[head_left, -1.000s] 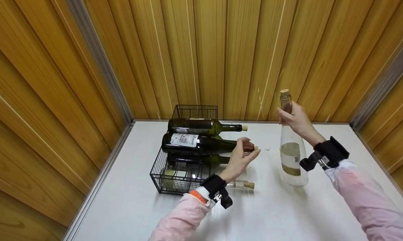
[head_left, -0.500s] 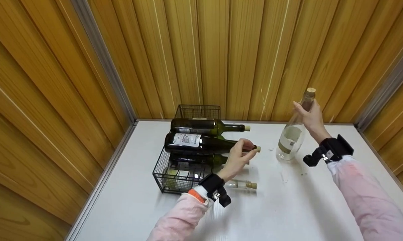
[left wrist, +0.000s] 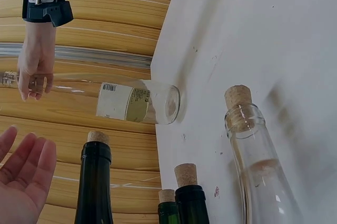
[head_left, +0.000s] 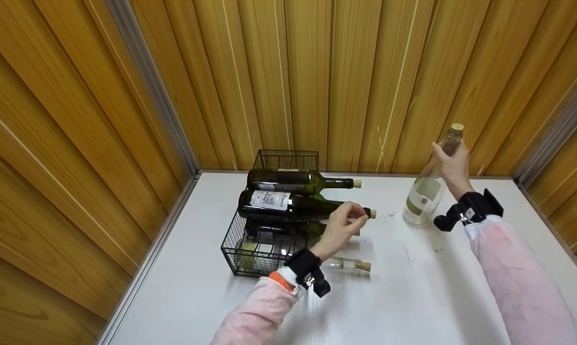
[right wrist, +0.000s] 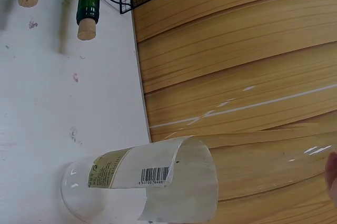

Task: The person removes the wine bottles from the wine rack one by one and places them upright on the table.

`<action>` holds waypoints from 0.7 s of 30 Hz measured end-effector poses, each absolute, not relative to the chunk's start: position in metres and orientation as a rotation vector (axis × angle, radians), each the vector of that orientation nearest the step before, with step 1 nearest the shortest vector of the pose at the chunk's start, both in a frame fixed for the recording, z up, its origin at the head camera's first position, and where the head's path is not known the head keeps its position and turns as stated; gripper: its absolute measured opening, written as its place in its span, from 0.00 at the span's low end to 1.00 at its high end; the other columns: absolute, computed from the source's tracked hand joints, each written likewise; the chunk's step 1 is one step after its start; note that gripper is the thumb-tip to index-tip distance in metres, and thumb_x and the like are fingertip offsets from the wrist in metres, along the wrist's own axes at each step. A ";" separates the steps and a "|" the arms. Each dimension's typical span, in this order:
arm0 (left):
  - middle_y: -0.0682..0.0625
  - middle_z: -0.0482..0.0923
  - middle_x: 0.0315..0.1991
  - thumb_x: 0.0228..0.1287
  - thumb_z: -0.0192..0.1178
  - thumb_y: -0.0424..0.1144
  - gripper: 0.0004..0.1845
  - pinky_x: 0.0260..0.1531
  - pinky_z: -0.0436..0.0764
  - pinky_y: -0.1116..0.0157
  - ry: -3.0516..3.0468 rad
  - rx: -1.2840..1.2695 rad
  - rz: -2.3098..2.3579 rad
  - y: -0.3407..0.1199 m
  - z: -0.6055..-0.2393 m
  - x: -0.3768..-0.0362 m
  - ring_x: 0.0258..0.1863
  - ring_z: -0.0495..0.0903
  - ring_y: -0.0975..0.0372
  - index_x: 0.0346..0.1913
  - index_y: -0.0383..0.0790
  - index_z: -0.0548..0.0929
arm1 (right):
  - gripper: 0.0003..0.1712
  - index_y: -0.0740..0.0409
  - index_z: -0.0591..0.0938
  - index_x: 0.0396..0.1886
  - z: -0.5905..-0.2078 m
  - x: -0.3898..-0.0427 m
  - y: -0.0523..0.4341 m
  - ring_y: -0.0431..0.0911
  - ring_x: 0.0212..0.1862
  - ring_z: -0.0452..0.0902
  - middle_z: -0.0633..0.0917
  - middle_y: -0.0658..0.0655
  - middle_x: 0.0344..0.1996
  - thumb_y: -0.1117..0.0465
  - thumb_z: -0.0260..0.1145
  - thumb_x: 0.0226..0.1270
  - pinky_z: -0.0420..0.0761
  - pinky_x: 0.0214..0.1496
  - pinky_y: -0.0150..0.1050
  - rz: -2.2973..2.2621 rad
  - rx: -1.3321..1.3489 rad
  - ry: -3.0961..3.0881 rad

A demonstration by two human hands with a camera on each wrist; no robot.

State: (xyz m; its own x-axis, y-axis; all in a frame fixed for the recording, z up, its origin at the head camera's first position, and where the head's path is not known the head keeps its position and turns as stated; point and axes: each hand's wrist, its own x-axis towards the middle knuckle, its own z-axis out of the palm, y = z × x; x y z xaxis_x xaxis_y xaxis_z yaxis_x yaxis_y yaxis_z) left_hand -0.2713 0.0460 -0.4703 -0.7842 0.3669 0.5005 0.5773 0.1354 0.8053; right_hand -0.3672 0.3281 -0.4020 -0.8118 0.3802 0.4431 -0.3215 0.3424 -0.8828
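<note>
My right hand point(head_left: 454, 166) grips a clear glass bottle point(head_left: 423, 197) by its neck. The corked bottle leans, neck up to the right, its base low at the white tabletop; a torn pale label with a barcode point(right wrist: 155, 175) shows in the right wrist view. My left hand point(head_left: 340, 226) is at the neck of a dark wine bottle point(head_left: 271, 201) that lies on top of the others in a black wire basket point(head_left: 228, 256). In the left wrist view its fingers point(left wrist: 39, 171) look loosely extended beside a corked dark neck point(left wrist: 95, 176).
Another dark green bottle point(head_left: 281, 181) lies behind, with one more below point(head_left: 281, 228). A clear corked bottle point(head_left: 348, 264) lies in the basket's near side, neck sticking out. Wood-patterned walls point(head_left: 355, 86) stand behind and beside the white table point(head_left: 389, 306).
My right hand has carried the clear bottle to the right, and it went from nearly upright to tilted, base toward the back. My left hand has stayed by the dark bottle's neck.
</note>
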 end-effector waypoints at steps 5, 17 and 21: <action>0.49 0.75 0.36 0.62 0.56 0.34 0.05 0.34 0.74 0.72 -2.222 -0.939 -1.709 0.045 -0.471 -0.271 0.36 0.74 0.68 0.38 0.36 0.75 | 0.09 0.61 0.70 0.36 -0.407 -0.369 0.329 0.39 0.32 0.68 0.72 0.49 0.27 0.62 0.61 0.61 0.65 0.37 0.31 1.540 -0.055 -1.990; 0.50 0.75 0.35 0.61 0.57 0.32 0.04 0.33 0.74 0.73 -2.226 -0.938 -1.665 0.045 -0.471 -0.273 0.35 0.74 0.68 0.37 0.35 0.75 | 0.06 0.60 0.71 0.35 -0.390 -0.349 0.316 0.39 0.32 0.67 0.72 0.51 0.28 0.66 0.60 0.61 0.65 0.37 0.31 1.572 -0.024 -1.996; 0.44 0.75 0.35 0.60 0.56 0.28 0.04 0.34 0.74 0.71 -2.234 -0.939 -1.667 0.043 -0.460 -0.263 0.35 0.75 0.64 0.37 0.31 0.75 | 0.10 0.64 0.69 0.38 -0.390 -0.348 0.316 0.39 0.33 0.67 0.72 0.53 0.30 0.64 0.59 0.62 0.64 0.38 0.31 1.550 -0.035 -2.038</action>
